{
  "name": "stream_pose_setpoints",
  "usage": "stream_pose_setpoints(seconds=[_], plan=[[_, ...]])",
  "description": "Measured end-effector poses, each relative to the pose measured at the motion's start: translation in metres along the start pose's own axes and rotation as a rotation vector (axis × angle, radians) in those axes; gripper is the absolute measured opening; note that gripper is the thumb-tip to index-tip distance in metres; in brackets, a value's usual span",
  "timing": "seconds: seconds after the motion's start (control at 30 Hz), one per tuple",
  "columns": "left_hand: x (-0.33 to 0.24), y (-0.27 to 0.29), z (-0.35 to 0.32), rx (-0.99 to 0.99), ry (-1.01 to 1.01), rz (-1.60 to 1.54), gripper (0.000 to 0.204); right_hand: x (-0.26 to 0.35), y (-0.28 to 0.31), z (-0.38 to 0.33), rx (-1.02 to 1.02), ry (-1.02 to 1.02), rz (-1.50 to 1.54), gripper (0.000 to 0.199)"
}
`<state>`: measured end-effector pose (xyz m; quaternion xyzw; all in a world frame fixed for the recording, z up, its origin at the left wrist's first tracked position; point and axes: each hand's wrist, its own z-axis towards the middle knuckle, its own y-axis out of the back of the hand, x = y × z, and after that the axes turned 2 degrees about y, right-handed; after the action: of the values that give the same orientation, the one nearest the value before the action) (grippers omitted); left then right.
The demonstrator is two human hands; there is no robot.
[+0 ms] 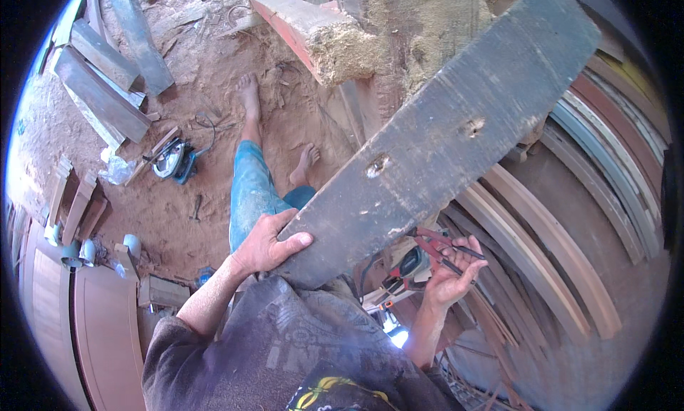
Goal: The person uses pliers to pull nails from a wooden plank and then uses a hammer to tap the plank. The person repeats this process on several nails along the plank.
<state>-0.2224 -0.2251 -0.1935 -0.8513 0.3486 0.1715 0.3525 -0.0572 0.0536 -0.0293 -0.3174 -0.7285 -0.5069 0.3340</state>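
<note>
My left hand (269,244) grips the near end of a long, dark weathered plank (442,136), thumb on top. The plank runs up and to the right and has two rough holes in its face. Under the plank's near end, my right hand (450,272) is curled around red-handled pliers (443,248), beside a red and grey power tool (406,268) with an orange cord. My bare feet stand on sandy, sawdust-covered ground below the plank.
A blue circular saw (173,159) lies on the sand at left. Grey planks (107,76) are stacked at upper left. A sawdust-coated beam (313,29) sits at the top. Curved wooden strips (563,218) fill the right side. Wooden panels (92,325) lie at lower left.
</note>
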Motion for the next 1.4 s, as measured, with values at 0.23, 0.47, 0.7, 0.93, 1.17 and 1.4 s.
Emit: stream_pose_setpoints(seconds=[0.23, 0.47, 0.7, 0.93, 1.17, 1.4], plan=[[-0.003, -0.006, 0.004, -0.017, -0.001, -0.010, 0.071, 0.003, -0.003, 0.005, 0.066, 0.013, -0.053, 0.068], [0.005, -0.025, 0.002, -0.094, -0.033, -0.047, 0.069, 0.002, -0.007, 0.004, 0.028, 0.004, -0.100, 0.066], [0.009, -0.025, 0.002, -0.052, -0.059, -0.133, 0.069, 0.005, -0.026, -0.001, 0.087, 0.023, -0.094, 0.063], [0.043, -0.028, 0.010, 0.126, 0.157, -0.642, 0.070, -0.007, -0.014, 0.002, 0.187, -0.003, -0.069, 0.061], [0.060, -0.042, 0.032, 0.811, -0.125, -1.474, 0.066, -0.006, -0.008, 0.019, 0.175, -0.014, 0.022, 0.065], [0.070, -0.011, 0.020, -0.064, -0.253, -1.305, 0.076, -0.021, 0.017, 0.078, 0.244, -0.088, 0.348, 0.065]])
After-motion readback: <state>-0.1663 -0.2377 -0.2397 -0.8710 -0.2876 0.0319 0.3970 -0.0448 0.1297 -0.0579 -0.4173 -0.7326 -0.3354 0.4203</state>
